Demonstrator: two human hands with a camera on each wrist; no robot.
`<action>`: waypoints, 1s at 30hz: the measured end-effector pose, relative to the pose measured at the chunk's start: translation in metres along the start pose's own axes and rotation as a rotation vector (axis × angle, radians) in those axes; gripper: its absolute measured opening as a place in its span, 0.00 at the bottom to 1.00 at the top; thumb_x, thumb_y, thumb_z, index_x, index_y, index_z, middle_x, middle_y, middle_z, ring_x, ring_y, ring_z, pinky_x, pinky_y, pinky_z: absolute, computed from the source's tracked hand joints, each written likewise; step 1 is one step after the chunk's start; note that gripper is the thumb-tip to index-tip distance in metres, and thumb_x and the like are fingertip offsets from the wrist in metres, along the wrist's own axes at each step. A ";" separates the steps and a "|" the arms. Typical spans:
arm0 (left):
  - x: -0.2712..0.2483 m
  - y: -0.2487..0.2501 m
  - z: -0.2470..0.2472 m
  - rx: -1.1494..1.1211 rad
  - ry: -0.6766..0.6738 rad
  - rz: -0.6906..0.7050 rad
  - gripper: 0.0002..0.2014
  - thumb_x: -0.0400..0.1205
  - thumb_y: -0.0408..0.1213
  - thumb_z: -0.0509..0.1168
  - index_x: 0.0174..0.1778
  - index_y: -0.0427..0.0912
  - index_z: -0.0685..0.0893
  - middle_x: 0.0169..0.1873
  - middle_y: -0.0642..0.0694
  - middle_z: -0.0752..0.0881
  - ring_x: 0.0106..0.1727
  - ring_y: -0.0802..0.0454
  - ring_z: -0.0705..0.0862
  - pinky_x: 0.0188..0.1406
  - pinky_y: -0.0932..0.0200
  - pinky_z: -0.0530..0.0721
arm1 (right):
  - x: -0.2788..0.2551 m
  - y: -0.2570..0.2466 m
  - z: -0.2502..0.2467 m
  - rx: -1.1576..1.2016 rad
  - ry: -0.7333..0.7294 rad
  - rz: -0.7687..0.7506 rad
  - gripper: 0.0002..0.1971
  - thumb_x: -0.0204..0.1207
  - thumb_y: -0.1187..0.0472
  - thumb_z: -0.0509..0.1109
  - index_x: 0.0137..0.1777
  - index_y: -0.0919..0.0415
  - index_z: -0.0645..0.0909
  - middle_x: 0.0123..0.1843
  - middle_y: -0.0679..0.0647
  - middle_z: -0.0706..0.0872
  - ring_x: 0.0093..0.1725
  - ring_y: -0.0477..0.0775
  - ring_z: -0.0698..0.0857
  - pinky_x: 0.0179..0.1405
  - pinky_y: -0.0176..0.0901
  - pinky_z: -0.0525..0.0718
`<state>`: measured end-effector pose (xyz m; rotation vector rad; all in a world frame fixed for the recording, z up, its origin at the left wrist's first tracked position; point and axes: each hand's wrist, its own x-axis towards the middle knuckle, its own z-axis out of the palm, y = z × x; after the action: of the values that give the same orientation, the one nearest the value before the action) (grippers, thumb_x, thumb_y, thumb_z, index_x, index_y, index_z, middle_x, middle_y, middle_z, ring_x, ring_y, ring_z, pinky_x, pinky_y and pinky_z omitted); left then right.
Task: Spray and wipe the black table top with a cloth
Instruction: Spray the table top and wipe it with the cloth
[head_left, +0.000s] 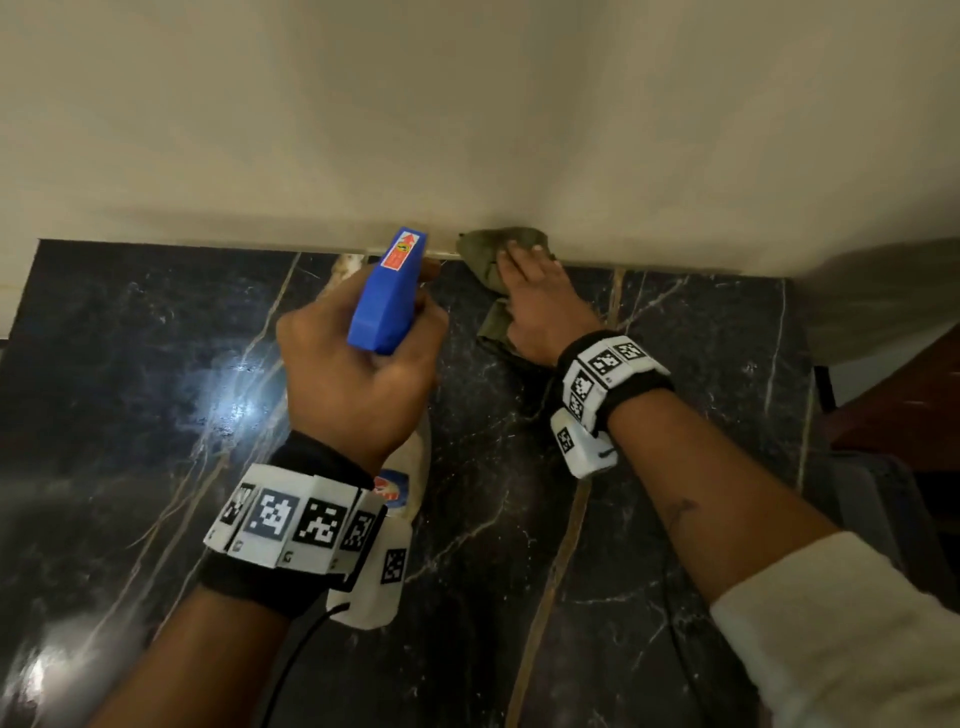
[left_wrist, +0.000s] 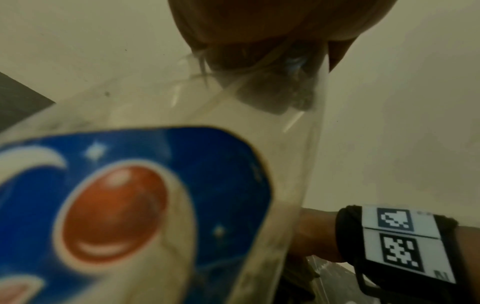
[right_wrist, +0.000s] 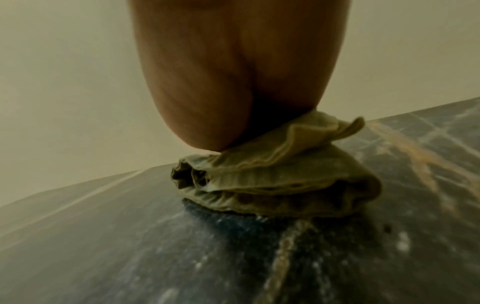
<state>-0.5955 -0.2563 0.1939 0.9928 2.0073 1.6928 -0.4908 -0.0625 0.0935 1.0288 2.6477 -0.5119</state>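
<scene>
My left hand (head_left: 358, 358) grips the neck of a clear spray bottle (head_left: 387, 291) with a blue trigger head, held above the black marble table top (head_left: 156, 405). The bottle's blue and red label (left_wrist: 130, 205) fills the left wrist view. My right hand (head_left: 535, 301) lies flat with straight fingers on a crumpled olive-green cloth (head_left: 488, 249), pressing it onto the table at the back edge against the wall. In the right wrist view the bunched cloth (right_wrist: 280, 185) sits under my palm (right_wrist: 233, 72) on the dark stone (right_wrist: 155, 257).
A cream wall (head_left: 467, 104) runs along the table's back edge and turns a corner at the right. Dark brown furniture (head_left: 904, 395) stands beyond the table's right edge. A bright light reflection (head_left: 228, 400) shows on the stone at the left.
</scene>
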 end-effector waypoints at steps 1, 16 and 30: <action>0.001 0.000 0.000 0.004 -0.006 0.000 0.07 0.79 0.38 0.72 0.47 0.37 0.88 0.35 0.29 0.85 0.29 0.27 0.83 0.25 0.37 0.85 | 0.003 0.001 0.000 0.011 0.003 -0.016 0.40 0.80 0.65 0.62 0.89 0.61 0.48 0.90 0.57 0.47 0.88 0.63 0.47 0.88 0.56 0.45; 0.005 0.009 -0.005 -0.003 -0.017 0.006 0.07 0.80 0.34 0.71 0.53 0.44 0.88 0.32 0.32 0.85 0.26 0.38 0.85 0.24 0.42 0.85 | -0.014 0.076 -0.048 0.025 -0.063 0.315 0.27 0.82 0.60 0.62 0.82 0.61 0.69 0.78 0.68 0.73 0.75 0.71 0.74 0.78 0.58 0.72; 0.017 -0.014 -0.008 -0.054 -0.099 -0.160 0.15 0.75 0.53 0.69 0.58 0.63 0.85 0.42 0.55 0.86 0.34 0.50 0.87 0.28 0.64 0.86 | -0.028 0.123 -0.050 0.084 -0.086 0.250 0.29 0.86 0.59 0.61 0.86 0.55 0.60 0.83 0.63 0.67 0.80 0.66 0.69 0.80 0.54 0.65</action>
<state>-0.6165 -0.2514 0.1859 0.8563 1.9130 1.5732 -0.3918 0.0259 0.1199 1.3089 2.3964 -0.6000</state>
